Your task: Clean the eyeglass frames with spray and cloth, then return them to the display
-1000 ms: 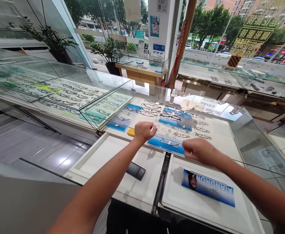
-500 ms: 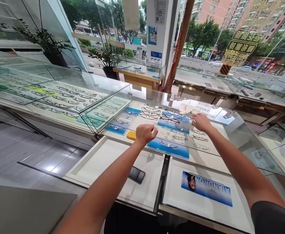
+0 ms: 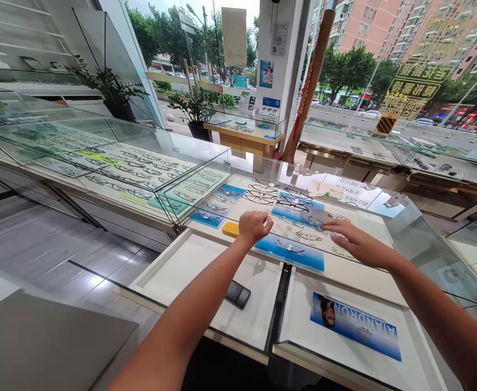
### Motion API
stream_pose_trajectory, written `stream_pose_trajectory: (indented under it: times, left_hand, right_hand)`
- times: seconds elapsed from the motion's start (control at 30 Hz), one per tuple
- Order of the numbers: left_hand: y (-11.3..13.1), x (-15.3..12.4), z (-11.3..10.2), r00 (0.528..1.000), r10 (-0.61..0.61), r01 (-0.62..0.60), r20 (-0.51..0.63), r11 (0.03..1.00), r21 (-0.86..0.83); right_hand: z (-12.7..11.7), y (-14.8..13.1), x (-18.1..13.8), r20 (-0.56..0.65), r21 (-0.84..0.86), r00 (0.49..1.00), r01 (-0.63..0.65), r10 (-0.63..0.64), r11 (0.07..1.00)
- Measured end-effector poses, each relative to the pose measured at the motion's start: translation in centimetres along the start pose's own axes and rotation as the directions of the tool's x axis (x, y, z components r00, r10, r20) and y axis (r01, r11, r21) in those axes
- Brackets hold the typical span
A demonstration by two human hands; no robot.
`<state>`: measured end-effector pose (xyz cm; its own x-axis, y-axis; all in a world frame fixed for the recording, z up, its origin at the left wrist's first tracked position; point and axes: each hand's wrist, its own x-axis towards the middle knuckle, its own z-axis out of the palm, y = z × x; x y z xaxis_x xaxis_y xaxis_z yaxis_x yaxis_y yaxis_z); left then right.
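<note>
My left hand (image 3: 255, 225) is curled into a fist at the front edge of the glass display case (image 3: 405, 217), just right of a yellow block (image 3: 230, 229). Whatever it may hold is hidden. My right hand (image 3: 355, 241) lies with fingers stretched out flat inside the case, over a row of eyeglasses (image 3: 308, 236) on the white shelf. A blue display card (image 3: 289, 251) with one pair of glasses sits between my two hands. More frames (image 3: 263, 191) lie in rows farther back.
Two white drawers are pulled out below the case. The left drawer (image 3: 181, 266) holds a black phone (image 3: 237, 294); the right one (image 3: 303, 331) holds a blue ATANDRON sign (image 3: 356, 326). Another glass counter (image 3: 100, 157) runs off to the left. A white cloth (image 3: 324, 188) lies at the back.
My right hand reached to the back rows of glasses, then drew back to the nearer row with fingers flat. My left fist stayed in place.
</note>
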<state>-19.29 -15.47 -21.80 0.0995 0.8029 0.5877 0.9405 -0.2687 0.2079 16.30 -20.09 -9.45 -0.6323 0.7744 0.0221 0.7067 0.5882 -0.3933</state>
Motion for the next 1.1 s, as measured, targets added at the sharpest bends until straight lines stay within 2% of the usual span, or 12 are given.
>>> stream_pose_trajectory:
  times: [0.07, 0.13, 0.23, 0.3, 0.43, 0.53, 0.57, 0.8, 1.1]
  left_hand:
    - [0.0, -0.1, 0.0, 1.0, -0.002, 0.002, -0.003, 1.0, 0.0]
    - [0.1, -0.1, 0.0, 1.0, -0.004, 0.004, -0.007, 1.0, 0.001]
    - [0.2, -0.2, 0.0, 1.0, -0.009, 0.009, -0.013, 1.0, 0.005]
    - [0.3, -0.1, -0.1, 1.0, -0.012, 0.012, -0.019, 1.0, 0.008]
    - [0.3, -0.1, -0.3, 1.0, -0.013, 0.014, -0.026, 1.0, 0.009]
    - [0.3, -0.1, -0.2, 1.0, -0.013, 0.013, -0.028, 1.0, 0.01]
    - [0.2, -0.1, -0.1, 1.0, -0.012, 0.012, -0.029, 1.0, 0.011]
    - [-0.2, -0.1, 0.3, 0.999, 0.004, -0.003, -0.038, 0.999, 0.037]
    - [-0.4, -0.1, 0.1, 0.997, 0.043, -0.038, -0.062, 0.996, 0.079]
  right_hand:
    - [0.5, -2.7, -3.6, 0.178, 0.168, 0.984, -0.012, -0.019, 0.986]
    - [1.9, -4.7, -6.2, 0.312, 0.223, 0.95, -0.042, -0.031, 0.974]
    - [5.8, -5.2, -7.7, 0.344, 0.138, 0.939, -0.072, 0.021, 0.988]
    - [9.1, -3.9, -7.3, 0.276, 0.003, 0.956, -0.101, 0.096, 0.995]
    - [14.3, 1.2, -4.5, 0.049, -0.29, 0.974, -0.199, 0.223, 0.936]
    - [15.9, 5.3, -1.3, -0.165, -0.418, 0.958, -0.283, 0.234, 0.863]
    - [16.1, 6.5, -0.1, -0.202, -0.426, 0.95, -0.305, 0.24, 0.851]
    - [16.0, 13.3, 8.0, -0.309, -0.414, 0.915, -0.375, 0.259, 0.83]
    - [14.9, 19.8, 16.2, -0.316, -0.371, 0.883, -0.451, 0.347, 0.812]
